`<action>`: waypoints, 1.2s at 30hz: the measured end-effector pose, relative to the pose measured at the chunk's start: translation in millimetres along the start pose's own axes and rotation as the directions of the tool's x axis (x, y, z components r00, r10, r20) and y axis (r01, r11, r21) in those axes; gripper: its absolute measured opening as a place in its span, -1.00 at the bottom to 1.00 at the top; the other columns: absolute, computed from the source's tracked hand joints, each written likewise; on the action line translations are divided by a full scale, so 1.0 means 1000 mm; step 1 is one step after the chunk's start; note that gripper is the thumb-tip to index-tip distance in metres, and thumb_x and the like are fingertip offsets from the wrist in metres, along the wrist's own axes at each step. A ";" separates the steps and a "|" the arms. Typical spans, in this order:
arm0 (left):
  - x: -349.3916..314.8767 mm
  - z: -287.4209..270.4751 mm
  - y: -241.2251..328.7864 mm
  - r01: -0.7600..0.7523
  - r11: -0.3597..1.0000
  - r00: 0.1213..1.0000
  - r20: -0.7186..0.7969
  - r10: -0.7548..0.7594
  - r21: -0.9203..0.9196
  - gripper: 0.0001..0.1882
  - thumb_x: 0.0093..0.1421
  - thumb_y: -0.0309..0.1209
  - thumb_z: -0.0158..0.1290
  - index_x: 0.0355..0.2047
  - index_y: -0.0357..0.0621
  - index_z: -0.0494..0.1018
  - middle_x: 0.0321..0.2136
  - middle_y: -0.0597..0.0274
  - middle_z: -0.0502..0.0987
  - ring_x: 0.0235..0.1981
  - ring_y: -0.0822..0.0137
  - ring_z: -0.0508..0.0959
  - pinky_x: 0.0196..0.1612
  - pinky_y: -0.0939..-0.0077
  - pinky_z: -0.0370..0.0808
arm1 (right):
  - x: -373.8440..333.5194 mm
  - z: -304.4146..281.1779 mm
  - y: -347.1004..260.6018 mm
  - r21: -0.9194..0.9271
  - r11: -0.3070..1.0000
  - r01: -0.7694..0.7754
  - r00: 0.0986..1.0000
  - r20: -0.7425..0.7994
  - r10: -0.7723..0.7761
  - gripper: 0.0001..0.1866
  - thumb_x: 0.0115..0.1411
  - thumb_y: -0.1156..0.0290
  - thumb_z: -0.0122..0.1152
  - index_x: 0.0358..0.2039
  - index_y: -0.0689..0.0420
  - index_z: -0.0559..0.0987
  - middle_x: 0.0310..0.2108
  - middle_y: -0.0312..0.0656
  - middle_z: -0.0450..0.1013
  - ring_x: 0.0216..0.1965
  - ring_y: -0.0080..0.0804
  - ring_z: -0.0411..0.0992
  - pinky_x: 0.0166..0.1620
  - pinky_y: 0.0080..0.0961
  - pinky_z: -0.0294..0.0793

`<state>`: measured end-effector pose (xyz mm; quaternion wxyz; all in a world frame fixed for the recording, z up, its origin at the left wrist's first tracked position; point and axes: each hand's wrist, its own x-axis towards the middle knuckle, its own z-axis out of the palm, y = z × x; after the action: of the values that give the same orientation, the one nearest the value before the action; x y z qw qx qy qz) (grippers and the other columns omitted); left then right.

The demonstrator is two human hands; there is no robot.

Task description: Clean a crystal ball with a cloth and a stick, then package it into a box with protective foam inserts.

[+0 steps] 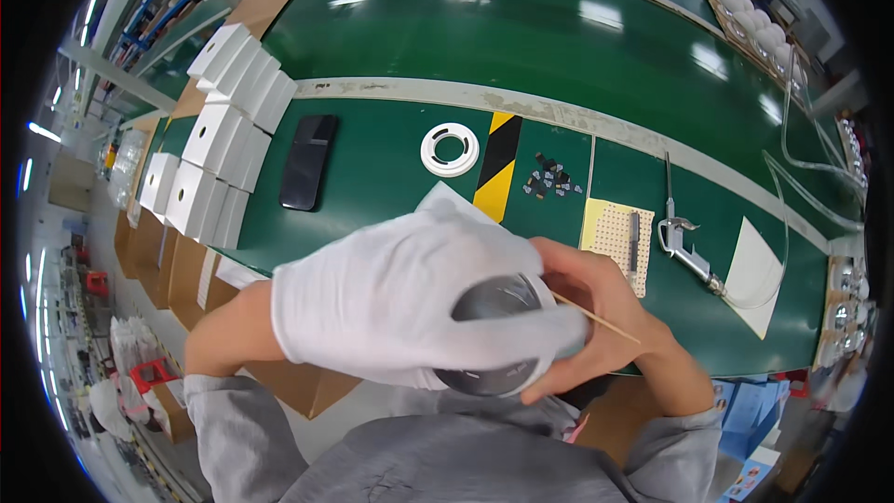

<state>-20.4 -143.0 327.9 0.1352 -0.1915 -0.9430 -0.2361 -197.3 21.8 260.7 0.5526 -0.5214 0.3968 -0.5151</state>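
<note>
Left fingers (512,333) and right fingers (579,266) clamped on a rounded object (494,299), dark grey, glossy (pale-rimmed)

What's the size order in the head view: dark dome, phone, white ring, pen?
Largest to smallest, as they look:
1. Dark dome, partly covered by the left hand; nearer the camera, so true size is unsure
2. Phone
3. White ring
4. Pen

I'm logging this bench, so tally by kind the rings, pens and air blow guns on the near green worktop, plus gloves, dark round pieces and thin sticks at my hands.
White ring: 1
Pen: 1
Air blow gun: 1
White glove: 1
Dark round piece, partly covered: 1
Thin stick: 1
Total: 6
</note>
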 end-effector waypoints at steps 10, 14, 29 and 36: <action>-0.020 -0.022 -0.022 0.317 0.942 0.948 -0.079 -0.310 0.110 -0.36 -0.25 -0.38 0.40 -0.07 -0.06 0.49 -0.13 0.09 0.49 -0.23 0.03 0.60 -0.21 0.29 0.59 | 0.001 0.028 0.056 -0.731 0.681 0.054 0.752 -0.419 -0.509 0.00 -0.12 0.34 0.57 0.32 0.23 0.25 0.32 0.08 0.24 0.37 0.13 0.15 0.33 -0.07 0.15; -0.017 -0.027 -0.021 0.417 0.897 0.907 0.000 -0.421 0.146 -0.38 -0.24 -0.37 0.40 -0.08 -0.02 0.48 -0.14 0.13 0.51 -0.25 0.01 0.60 -0.24 0.28 0.58 | -0.006 0.041 0.054 -0.838 0.545 0.016 0.831 -0.291 -0.473 -0.12 -0.11 0.36 0.52 0.24 0.29 0.35 0.27 0.06 0.32 0.35 0.14 0.17 0.32 -0.05 0.16; 0.016 -0.033 -0.040 0.428 0.891 0.865 0.218 -0.452 0.147 -0.47 -0.05 -0.31 0.33 -0.01 0.02 0.50 -0.15 0.03 0.50 -0.11 0.01 0.55 -0.07 0.23 0.55 | 0.024 0.049 0.083 -0.581 0.808 -0.098 0.716 -0.605 -0.348 0.01 0.00 0.43 0.52 0.38 0.26 0.11 0.33 0.09 0.16 0.35 -0.02 0.19 0.35 -0.29 0.19; 0.024 -0.008 -0.047 0.221 0.952 0.915 0.293 -0.277 0.211 -0.76 0.06 -0.32 0.24 -0.27 -0.10 0.54 -0.33 0.11 0.54 -0.28 0.05 0.57 -0.24 0.27 0.58 | 0.023 0.053 0.093 -0.555 0.822 -0.128 0.712 -0.629 -0.313 -0.11 0.05 0.46 0.48 0.33 0.26 0.19 0.24 0.06 0.27 0.24 -0.07 0.30 0.26 -0.27 0.30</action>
<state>-60.3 -178.5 324.1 -0.0340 -0.0927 -0.9860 -0.1344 -127.7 1.3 178.3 0.1557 -0.4469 0.6796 -0.5605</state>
